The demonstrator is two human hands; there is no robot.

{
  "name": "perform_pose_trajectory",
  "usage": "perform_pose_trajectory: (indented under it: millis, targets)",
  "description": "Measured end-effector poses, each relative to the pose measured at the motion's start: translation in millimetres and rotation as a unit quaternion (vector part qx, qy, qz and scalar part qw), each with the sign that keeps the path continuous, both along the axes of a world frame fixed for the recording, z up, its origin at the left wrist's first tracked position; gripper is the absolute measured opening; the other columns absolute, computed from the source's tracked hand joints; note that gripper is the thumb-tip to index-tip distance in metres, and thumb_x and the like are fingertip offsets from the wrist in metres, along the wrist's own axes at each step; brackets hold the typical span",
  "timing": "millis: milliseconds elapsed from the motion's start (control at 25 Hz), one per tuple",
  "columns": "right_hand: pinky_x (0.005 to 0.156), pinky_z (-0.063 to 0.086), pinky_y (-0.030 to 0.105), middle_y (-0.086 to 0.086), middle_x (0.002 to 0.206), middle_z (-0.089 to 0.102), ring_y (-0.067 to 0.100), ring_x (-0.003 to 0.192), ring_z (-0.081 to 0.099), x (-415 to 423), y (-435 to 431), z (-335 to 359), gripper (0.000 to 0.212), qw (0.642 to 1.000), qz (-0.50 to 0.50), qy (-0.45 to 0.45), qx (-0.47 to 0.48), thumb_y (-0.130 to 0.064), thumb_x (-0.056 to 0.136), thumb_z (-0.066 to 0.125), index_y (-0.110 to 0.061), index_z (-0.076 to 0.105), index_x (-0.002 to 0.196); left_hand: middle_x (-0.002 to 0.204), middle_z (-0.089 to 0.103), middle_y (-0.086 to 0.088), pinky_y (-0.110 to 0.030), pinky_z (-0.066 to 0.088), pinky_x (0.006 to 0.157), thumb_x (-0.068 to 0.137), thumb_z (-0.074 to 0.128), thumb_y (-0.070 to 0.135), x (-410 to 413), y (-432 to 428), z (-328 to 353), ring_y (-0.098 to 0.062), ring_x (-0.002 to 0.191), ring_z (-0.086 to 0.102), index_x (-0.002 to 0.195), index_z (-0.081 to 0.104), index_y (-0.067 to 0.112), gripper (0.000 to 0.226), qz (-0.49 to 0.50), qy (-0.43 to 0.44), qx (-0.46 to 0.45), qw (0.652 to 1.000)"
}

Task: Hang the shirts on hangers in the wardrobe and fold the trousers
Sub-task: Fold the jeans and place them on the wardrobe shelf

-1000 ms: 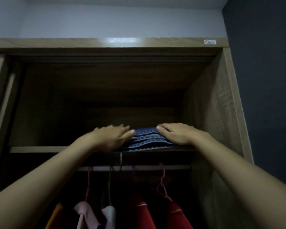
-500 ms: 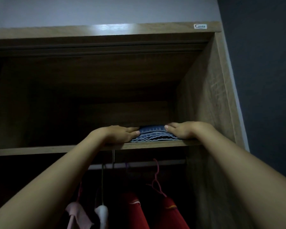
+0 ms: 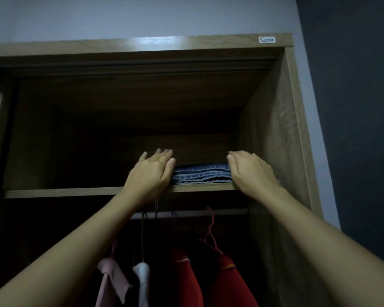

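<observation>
The wardrobe (image 3: 275, 129) stands open and fills most of what I can see, wood-grained and dim inside. Its upper shelf (image 3: 64, 192) runs across at about the height of the person's reach, and under it is a rail (image 3: 231, 211). On the rail the shirts (image 3: 231, 282) hang on hangers (image 3: 208, 233): two red ones, with a white and a pink one to their left. So the hanging looks done, or nearly. The trousers (image 3: 202, 173) lie folded on the shelf, at its front edge and towards the right wall. They look like denim, so I'd expect them to be soft but fairly heavy, limp if lifted by one corner, and not slippery or fragile. The safest hold would be both ends of the stack at once, or a flat palm underneath, so that the folds keep together. They are blue and stacked in several even layers, with rippled seam edges facing out. The pile looks squared to the shelf edge. The left hand (image 3: 152, 171) is at the pile's left end and the right hand (image 3: 251, 171) is at its right end. The two are apart, with straight fingers reaching past the cloth and gripping nothing. Whether the palms press the ends I can't quite tell. A small sticker (image 3: 267, 39) sits on the top board.
</observation>
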State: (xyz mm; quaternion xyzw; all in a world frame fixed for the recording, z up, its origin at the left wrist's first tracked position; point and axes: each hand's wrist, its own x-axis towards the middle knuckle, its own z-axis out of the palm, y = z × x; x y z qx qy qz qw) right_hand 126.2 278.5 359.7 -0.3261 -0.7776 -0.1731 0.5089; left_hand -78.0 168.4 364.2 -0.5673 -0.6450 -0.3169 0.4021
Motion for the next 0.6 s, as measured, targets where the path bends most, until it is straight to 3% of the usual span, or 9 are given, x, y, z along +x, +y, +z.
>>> perform_pose_trajectory:
  millis: [80, 200, 320, 400, 520, 600]
  targets:
    - [0.111, 0.026, 0.034, 0.007, 0.136, 0.054, 0.019, 0.129, 0.046, -9.7, -15.1, -23.4, 0.049, 0.996, 0.065, 0.020, 0.062, -0.032, 0.098, 0.024, -0.010, 0.050, 0.133, 0.152, 0.033, -0.003, -0.028, 0.010, 0.114, 0.100, 0.020, 0.043, -3.0, -17.0, -25.0, -0.014, 0.143, 0.021, 0.145, 0.030, 0.014, 0.055, -0.019, 0.012, 0.011, 1.000]
    - [0.112, 0.019, 0.029, 0.007, 0.137, 0.053, 0.018, 0.132, 0.044, -33.6, -43.6, -68.3, 0.056, 0.987, 0.133, 0.038, 0.087, -0.036, 0.094, 0.021, -0.009, 0.050, 0.133, 0.149, 0.036, -0.006, -0.026, 0.011, 0.111, 0.091, 0.014, 0.048, -8.1, -50.6, -70.7, -0.012, 0.140, 0.020, 0.143, 0.035, 0.009, 0.068, -0.054, 0.037, 0.042, 0.997]
    - [0.110, 0.021, 0.029, 0.008, 0.137, 0.053, 0.018, 0.131, 0.044, -71.7, -77.3, -132.1, 0.052, 0.980, 0.188, 0.033, 0.064, -0.032, 0.093, 0.027, -0.008, 0.050, 0.133, 0.141, 0.046, -0.012, -0.034, 0.020, 0.110, 0.093, 0.024, 0.040, -20.0, -90.1, -133.7, -0.016, 0.134, 0.027, 0.137, 0.044, 0.003, 0.060, -0.027, 0.026, 0.041, 0.998]
    - [0.110, 0.026, 0.030, 0.008, 0.137, 0.053, 0.017, 0.131, 0.045, -103.7, -106.0, -188.4, 0.049, 0.972, 0.229, -0.004, 0.041, -0.029, 0.094, 0.031, -0.008, 0.051, 0.132, 0.138, 0.050, -0.014, -0.040, 0.026, 0.108, 0.095, 0.028, 0.039, -36.3, -123.3, -191.4, -0.021, 0.133, 0.032, 0.134, 0.048, 0.003, 0.057, 0.027, 0.008, -0.006, 1.000]
    - [0.110, 0.025, 0.030, 0.008, 0.140, 0.050, 0.019, 0.131, 0.044, -149.3, -158.2, -279.5, 0.049, 0.947, 0.305, -0.098, -0.001, -0.028, 0.093, 0.035, -0.007, 0.048, 0.134, 0.146, 0.040, -0.010, -0.036, 0.019, 0.110, 0.094, 0.023, 0.046, -60.1, -191.8, -290.4, -0.019, 0.138, 0.022, 0.140, 0.040, 0.005, 0.064, 0.089, -0.088, -0.091, 0.988]
    - [0.110, 0.025, 0.032, 0.010, 0.142, 0.047, 0.021, 0.133, 0.042, -177.2, -204.6, -343.3, 0.051, 0.923, 0.345, -0.162, -0.053, -0.030, 0.093, 0.035, -0.006, 0.045, 0.137, 0.151, 0.028, -0.008, -0.031, 0.011, 0.112, 0.092, 0.016, 0.049, -71.2, -251.2, -358.4, -0.016, 0.140, 0.011, 0.145, 0.030, 0.007, 0.069, 0.136, -0.179, -0.159, 0.961]
